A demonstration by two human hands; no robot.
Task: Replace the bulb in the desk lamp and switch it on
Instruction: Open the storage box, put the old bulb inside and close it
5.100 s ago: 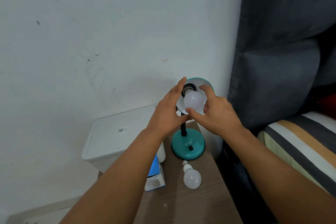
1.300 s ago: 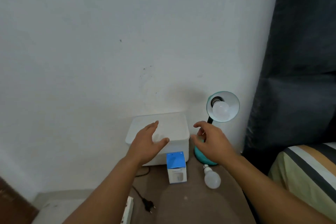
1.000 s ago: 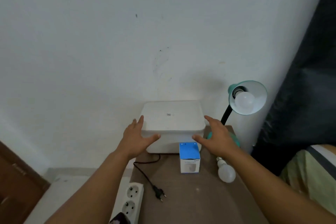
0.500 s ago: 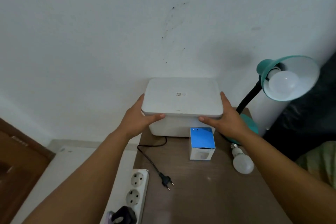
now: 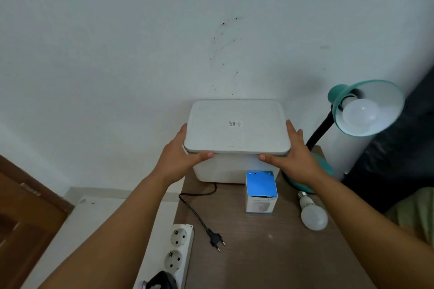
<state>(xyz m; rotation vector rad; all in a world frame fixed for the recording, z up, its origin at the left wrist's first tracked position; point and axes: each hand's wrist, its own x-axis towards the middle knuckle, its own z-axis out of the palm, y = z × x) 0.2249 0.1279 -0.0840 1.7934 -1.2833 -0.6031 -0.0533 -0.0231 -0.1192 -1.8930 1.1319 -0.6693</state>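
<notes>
**Bulb's in, but the lamp isn't plugged in yet**

Nearest the camera, a white plastic power strip (image 5: pixel 179 251) hangs off the left edge of the brown wood-grain counter (image 5: pixel 270 260), with two free sockets showing. Just beside it lies the black two-pin plug (image 5: pixel 216 239), loose, its black cord (image 5: pixel 195 204) running back under the box. So my guess is the step in hand is clearing that box to free the cord.

A bit further in, a small blue-and-white cardboard bulb box (image 5: pixel 261 191) stands upright, and a loose white frosted bulb (image 5: pixel 313 214) lies on its side to the right of it.

Behind those, both hands hold the lid of the big white plastic lidded box (image 5: pixel 236 129): left hand (image 5: pixel 182 157) and right hand (image 5: pixel 293 156) each clamp a side, thumb along the front edge, fingers along the side.

Tip: lift straight up and keep the right elbow in, because the teal metal desk lamp (image 5: pixel 366 106) stands just beside that hand, with a white bulb (image 5: pixel 360 113) seated in its shade, unlit. Don't drag the cord.
</notes>
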